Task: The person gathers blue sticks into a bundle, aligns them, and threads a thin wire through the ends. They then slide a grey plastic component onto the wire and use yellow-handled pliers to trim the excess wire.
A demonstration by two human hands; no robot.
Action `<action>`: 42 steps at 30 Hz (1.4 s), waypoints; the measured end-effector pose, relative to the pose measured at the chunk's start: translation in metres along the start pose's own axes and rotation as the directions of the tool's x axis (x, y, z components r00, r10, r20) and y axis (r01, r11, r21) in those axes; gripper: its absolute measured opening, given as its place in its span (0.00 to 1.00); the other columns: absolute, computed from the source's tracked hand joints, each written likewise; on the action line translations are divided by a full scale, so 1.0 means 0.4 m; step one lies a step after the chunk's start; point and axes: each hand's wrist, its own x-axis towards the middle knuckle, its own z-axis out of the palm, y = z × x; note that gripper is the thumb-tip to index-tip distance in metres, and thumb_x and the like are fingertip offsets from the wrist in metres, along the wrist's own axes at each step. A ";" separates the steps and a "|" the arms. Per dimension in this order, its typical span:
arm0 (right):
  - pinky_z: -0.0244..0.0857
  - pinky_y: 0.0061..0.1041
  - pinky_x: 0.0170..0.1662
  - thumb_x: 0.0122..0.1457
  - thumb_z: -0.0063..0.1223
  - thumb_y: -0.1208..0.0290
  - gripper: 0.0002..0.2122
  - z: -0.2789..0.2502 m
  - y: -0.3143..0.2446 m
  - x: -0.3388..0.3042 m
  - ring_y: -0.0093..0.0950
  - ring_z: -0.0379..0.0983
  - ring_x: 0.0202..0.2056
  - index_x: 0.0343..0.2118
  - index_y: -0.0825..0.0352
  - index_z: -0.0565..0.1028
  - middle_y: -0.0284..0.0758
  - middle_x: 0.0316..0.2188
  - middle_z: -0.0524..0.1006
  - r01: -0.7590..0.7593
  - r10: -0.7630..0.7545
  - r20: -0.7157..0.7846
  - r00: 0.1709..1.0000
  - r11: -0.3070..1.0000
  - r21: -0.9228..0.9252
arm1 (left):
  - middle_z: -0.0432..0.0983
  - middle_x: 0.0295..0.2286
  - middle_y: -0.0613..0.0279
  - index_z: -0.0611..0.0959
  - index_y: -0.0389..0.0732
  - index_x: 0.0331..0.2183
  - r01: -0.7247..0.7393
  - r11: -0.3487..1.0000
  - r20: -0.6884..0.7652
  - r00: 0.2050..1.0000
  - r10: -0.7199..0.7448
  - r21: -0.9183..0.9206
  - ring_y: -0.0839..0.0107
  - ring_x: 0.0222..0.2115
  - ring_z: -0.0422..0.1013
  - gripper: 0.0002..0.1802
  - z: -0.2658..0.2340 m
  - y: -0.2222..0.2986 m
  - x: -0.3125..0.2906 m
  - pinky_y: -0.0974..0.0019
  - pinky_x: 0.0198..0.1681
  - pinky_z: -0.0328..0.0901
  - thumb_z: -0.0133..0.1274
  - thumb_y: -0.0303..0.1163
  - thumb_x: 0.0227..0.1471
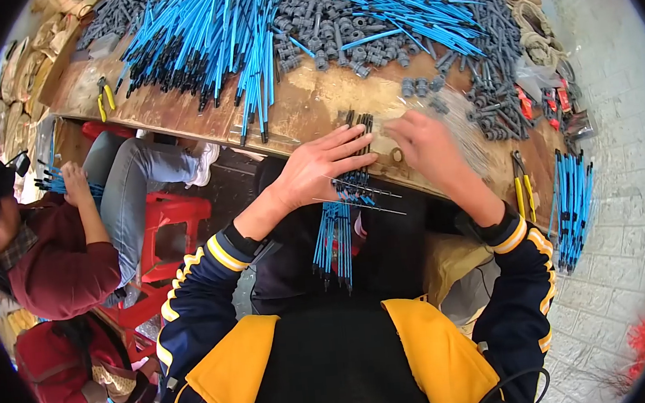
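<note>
My left hand (306, 169) is closed round a bundle of thin blue rods (332, 237) with black ends at the table's near edge. The black upper ends stick out past its fingers, and the blue lengths hang below the palm. A few thin metal wires (375, 207) cross the bundle under the hand. Just to the right, my right hand (433, 148) is over the tabletop with fingers curled together; whatever they hold is hidden. A small tan ring (396, 153) lies on the wood between the hands. Thin clear strands (473, 142) lie beside my right hand.
Heaps of blue rods (196, 32) and grey plastic fittings (338, 27) cover the table's far side. Yellow-handled pliers (523, 188) lie at right, another yellow-handled pair (105, 98) at left. More bundled rods (571, 210) stand at right. Two people sit at left near red stools (173, 218).
</note>
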 end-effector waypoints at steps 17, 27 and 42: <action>0.70 0.35 0.34 0.52 0.51 0.79 0.20 0.068 -0.002 -0.018 0.39 0.72 0.36 0.51 0.65 0.72 0.38 0.34 0.68 0.047 -0.029 0.080 0.996 0.970 -0.237 | 0.69 0.57 0.58 0.79 0.47 0.52 -0.015 0.999 -0.026 1.000 0.015 0.037 0.55 0.60 0.62 0.32 0.002 -0.001 0.007 0.53 0.63 0.59 0.50 0.24 0.41; 0.71 0.36 0.37 0.49 0.51 0.81 0.21 0.066 0.025 0.022 0.39 0.72 0.40 0.49 0.67 0.69 0.39 0.37 0.69 0.119 -0.105 0.096 0.990 0.980 -0.159 | 0.65 0.59 0.58 0.76 0.47 0.55 -0.027 0.999 0.007 1.000 0.027 0.029 0.55 0.62 0.58 0.40 0.006 -0.008 -0.001 0.52 0.65 0.55 0.56 0.32 0.33; 0.69 0.37 0.37 0.54 0.48 0.82 0.19 0.076 0.014 0.046 0.42 0.73 0.36 0.49 0.63 0.74 0.40 0.36 0.71 0.123 -0.120 0.043 0.992 0.990 -0.073 | 0.62 0.61 0.59 0.73 0.59 0.58 0.035 0.999 0.039 0.999 -0.036 0.033 0.57 0.62 0.58 0.48 -0.009 0.014 0.006 0.54 0.67 0.53 0.67 0.40 0.29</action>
